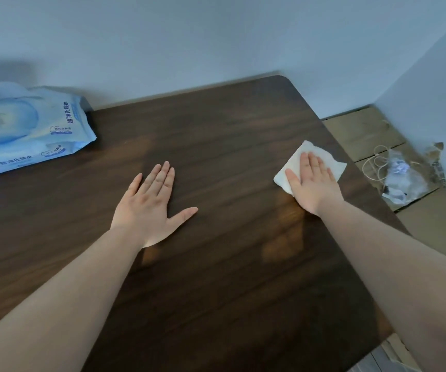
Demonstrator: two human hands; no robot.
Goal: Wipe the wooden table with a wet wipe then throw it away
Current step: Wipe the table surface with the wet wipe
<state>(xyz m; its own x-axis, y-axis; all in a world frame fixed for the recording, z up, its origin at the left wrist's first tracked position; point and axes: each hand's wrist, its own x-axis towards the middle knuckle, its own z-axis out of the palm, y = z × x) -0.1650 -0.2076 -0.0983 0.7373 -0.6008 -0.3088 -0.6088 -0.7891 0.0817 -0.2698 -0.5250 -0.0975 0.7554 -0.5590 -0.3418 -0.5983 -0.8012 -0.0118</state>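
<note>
The dark wooden table (216,135) fills most of the view. A white wet wipe (295,159) lies flat on it near the right edge. My right hand (311,183) presses down on the wipe with flat, straight fingers, covering its middle. My left hand (152,202) rests palm down on the bare wood at the table's centre, fingers together and thumb spread, holding nothing.
A blue pack of wet wipes (26,130) lies at the table's far left, near the wall. Right of the table, below it, flattened cardboard (364,132) covers the floor with a crumpled clear plastic bag and cord (401,173) on it. Walls close off the back and right.
</note>
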